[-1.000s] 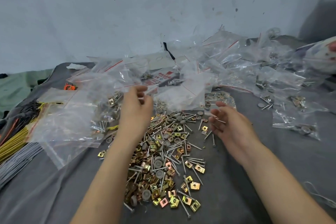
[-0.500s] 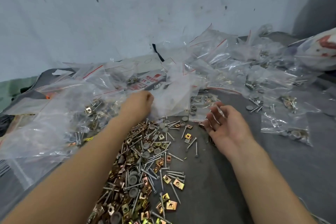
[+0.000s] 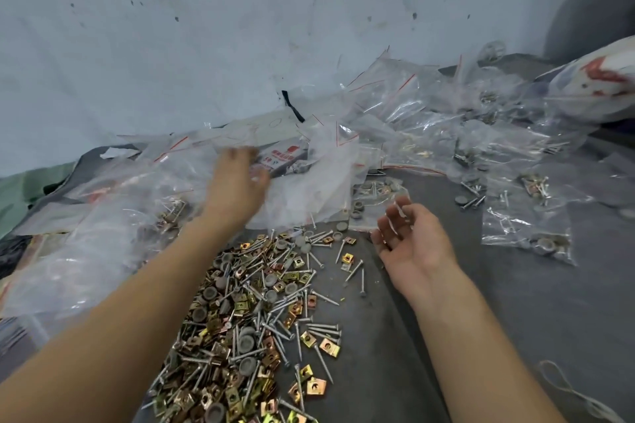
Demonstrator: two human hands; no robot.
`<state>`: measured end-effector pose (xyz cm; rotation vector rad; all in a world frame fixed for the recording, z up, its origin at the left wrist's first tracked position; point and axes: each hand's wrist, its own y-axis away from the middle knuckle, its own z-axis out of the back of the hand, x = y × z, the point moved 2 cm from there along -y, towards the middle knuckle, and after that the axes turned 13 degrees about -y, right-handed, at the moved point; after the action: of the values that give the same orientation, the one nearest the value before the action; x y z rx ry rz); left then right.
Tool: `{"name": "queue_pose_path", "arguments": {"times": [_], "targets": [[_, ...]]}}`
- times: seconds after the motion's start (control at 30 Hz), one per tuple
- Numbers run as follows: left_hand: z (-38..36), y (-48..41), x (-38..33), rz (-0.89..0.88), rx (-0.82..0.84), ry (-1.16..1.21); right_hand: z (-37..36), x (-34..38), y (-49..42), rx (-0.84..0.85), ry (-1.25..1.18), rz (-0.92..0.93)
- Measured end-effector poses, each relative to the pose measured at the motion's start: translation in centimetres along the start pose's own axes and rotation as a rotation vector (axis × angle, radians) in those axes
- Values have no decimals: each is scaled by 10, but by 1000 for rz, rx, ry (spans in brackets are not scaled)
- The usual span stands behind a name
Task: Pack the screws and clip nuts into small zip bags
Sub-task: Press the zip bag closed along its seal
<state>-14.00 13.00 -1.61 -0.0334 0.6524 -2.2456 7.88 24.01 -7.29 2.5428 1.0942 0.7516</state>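
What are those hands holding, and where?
The right hand holds a few screws across its curled fingers. The left hand is blurred among the bags; cannot tell.

Head view, forward-down, close over hands (image 3: pixel 412 244).

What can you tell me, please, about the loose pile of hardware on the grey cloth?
The pile mixes slim silver screws, square brass-coloured clip nuts and round grey caps, heaped loosely and unbagged on the grey cloth, thinning to strays at its right. The left forearm crosses above its left edge; zip bags border its far side.
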Motion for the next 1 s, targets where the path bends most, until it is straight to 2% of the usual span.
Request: {"name": "queue_pose_path", "arguments": {"times": [0.1,0.13,0.2,0.37,0.53,0.63,0.77,0.83,0.9,1.0], "targets": [[-41,4,-44,-152,447,-47,1,5,-2,10,-15,16],[-54,4,-55,-158,547,-90,1,7,-3,14,-26,19],[-75,2,-73,-159,622,-146,2,11,-6,17,-49,25],[-97,-23,-99,-154,576,-119,4,18,-13,6,-61,25],[-108,-53,-98,-48,618,-103,3,23,-21,-26,-75,32],[-112,-67,-100,-75,600,-63,3,25,-24,-29,-82,42],[-110,-70,-107,-169,463,-102,1,25,-24,-23,-76,42],[-106,-67,-104,-132,346,-93,1,27,-24,-26,-72,41],[-98,-65,-93,-69,279,-43,1,29,-24,-31,-72,42],[-82,-60,-73,47,297,220,0,31,-19,-37,-74,38]]}}
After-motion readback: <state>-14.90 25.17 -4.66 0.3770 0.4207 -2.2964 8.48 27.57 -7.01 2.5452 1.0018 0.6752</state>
